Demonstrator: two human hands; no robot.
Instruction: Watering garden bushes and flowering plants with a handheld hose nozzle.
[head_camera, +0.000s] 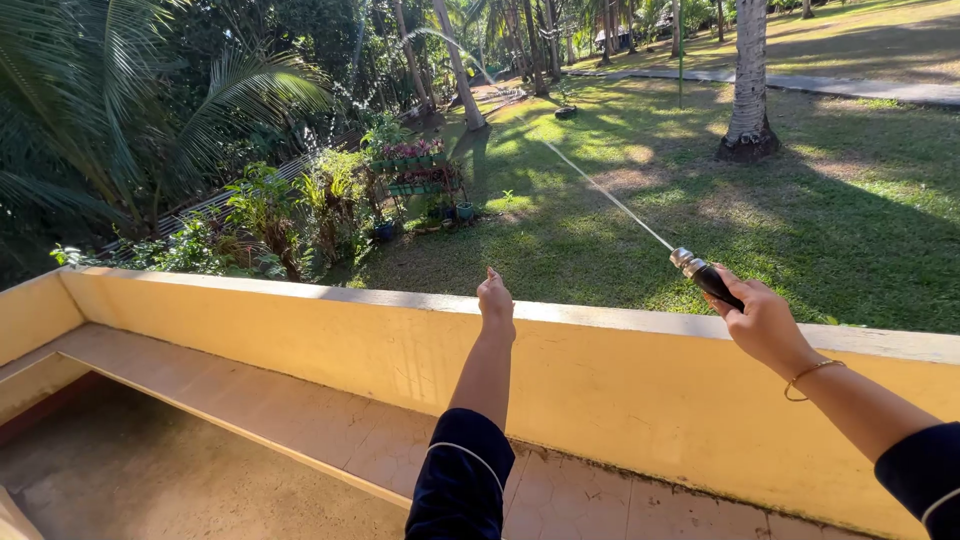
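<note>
Two hands reach out over a yellow balcony wall. Right hand is closed in a firm grip around a black spray nozzle with a metal tip, held above the wall's top edge. Water jet streams toward the lawn. Left hand rests on the wall, holding nothing, fingers loosely curled.
</note>
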